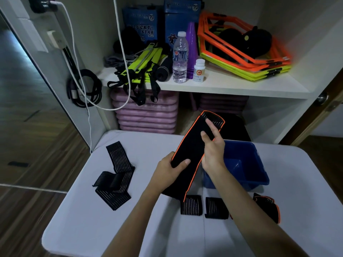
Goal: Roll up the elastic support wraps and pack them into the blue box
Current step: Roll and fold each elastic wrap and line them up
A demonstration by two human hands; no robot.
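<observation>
Orange-edged wrap held stretched above the desk, just left of the blue box.

Head view: the left hand pinches the wrap's near end, thumb on top; the right hand holds its right edge, forefinger stretched up along the cloth. It looks soft, light and limp, so best rolled from an end. Striped wraps lie loose on the left, and two rolls sit near the box.

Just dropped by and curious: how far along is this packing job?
Early on. The blue box looks empty. Both hands, left hand and right hand, hold the orange-edged wrap, still unrolled. The striped wraps lie loose on the table.
</observation>
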